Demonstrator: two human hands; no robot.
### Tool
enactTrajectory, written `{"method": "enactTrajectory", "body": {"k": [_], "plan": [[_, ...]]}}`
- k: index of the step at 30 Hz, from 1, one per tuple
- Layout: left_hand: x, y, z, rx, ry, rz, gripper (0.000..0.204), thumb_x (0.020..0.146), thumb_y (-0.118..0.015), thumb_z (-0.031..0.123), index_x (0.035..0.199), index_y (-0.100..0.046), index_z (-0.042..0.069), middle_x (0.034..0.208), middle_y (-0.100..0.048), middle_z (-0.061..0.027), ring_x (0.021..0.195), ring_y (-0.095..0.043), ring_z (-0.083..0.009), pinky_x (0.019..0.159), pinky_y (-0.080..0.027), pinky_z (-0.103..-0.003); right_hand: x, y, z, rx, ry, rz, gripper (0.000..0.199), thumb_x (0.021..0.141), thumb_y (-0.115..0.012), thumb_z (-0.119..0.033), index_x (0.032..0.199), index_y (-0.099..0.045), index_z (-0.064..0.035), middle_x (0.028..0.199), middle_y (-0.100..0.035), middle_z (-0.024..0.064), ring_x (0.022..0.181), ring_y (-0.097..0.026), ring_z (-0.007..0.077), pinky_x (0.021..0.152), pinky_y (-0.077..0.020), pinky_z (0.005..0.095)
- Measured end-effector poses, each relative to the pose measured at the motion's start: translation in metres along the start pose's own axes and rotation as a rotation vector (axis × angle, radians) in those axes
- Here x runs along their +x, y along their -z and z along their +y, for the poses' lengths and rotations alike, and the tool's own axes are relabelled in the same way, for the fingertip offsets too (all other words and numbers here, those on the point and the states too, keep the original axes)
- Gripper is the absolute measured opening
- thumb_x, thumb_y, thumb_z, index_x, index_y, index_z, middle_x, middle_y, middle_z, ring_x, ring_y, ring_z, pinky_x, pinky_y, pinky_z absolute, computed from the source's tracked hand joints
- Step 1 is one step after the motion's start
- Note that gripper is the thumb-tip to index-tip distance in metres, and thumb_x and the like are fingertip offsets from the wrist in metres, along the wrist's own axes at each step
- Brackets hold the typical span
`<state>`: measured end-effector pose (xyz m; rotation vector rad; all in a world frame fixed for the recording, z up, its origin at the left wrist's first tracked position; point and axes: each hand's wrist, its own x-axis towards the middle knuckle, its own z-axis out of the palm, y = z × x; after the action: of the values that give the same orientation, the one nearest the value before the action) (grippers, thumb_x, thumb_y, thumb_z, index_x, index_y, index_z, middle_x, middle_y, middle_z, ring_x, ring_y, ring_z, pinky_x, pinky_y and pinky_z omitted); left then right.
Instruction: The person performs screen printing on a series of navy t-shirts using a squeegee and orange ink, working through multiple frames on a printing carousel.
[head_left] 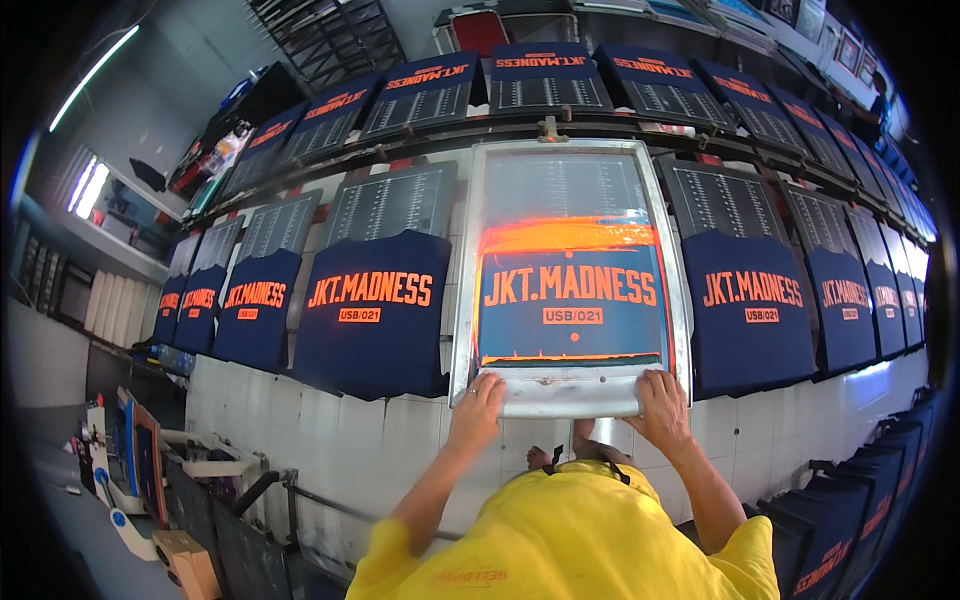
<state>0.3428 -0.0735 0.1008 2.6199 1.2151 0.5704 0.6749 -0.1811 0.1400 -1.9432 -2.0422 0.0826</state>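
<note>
While both our hands grip the near edge of the metal-framed printing screen (570, 275), left hand (476, 400) and right hand (660, 398) have fingers curled over the frame; screen lies flat on a navy shirt (500, 310), orange ink (565, 236) across it, printed shirts (372, 310) either side on the long table (330, 430)

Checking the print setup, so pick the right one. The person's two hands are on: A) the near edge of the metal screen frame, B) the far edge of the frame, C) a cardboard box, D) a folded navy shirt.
A: the left hand and right hand both press the near edge of the metal screen frame.
</note>
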Motion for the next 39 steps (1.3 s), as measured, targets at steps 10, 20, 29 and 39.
{"method": "enactTrajectory", "body": {"k": [10,20,29,39], "plan": [[0.009,0.035,0.014,-0.130,0.011,-0.085,0.054,0.083,-0.064,0.009,0.134,-0.049,0.001,0.132,-0.051,-0.0171,0.133,-0.043,-0.0364,0.111,-0.035,-0.047,-0.005,0.012,0.015,0.210,0.004,0.000,0.050,0.075,-0.079,-0.024,0.113,-0.059,0.0021,0.124,-0.055,0.0192,0.114,-0.052,0.0374,0.094,-0.0437,0.0469],[0.018,-0.030,-0.080,-0.234,0.622,0.271,0.026,0.094,-0.057,0.017,0.109,-0.067,-0.001,0.103,-0.067,-0.0193,0.094,-0.065,-0.0353,0.081,-0.052,-0.041,-0.001,-0.046,0.104,0.437,-0.567,0.272,0.038,0.093,-0.049,-0.007,0.129,-0.051,0.0055,0.120,-0.060,0.0245,0.110,-0.057,0.0400,0.096,-0.0454,0.0452],[0.010,-0.042,-0.108,-0.445,0.816,0.256,0.032,0.093,-0.063,0.025,0.102,-0.069,-0.004,0.072,-0.065,-0.0135,0.065,-0.059,-0.0156,0.063,-0.046,-0.032,0.017,-0.058,0.113,0.812,-0.762,0.368,0.025,0.093,-0.046,0.000,0.113,-0.060,0.0052,0.092,-0.065,0.0117,0.081,-0.059,0.0169,0.076,-0.0478,0.0312],[0.029,-0.019,-0.108,-0.403,0.856,0.026,0.031,0.092,-0.064,0.026,0.091,-0.068,-0.005,0.064,-0.061,-0.0073,0.061,-0.052,-0.0112,0.057,-0.042,-0.032,0.020,-0.064,0.112,0.919,-0.836,0.483,0.021,0.092,-0.051,-0.001,0.107,-0.065,0.0065,0.077,-0.061,0.0050,0.070,-0.053,0.0099,0.065,-0.0441,0.0278]]}}
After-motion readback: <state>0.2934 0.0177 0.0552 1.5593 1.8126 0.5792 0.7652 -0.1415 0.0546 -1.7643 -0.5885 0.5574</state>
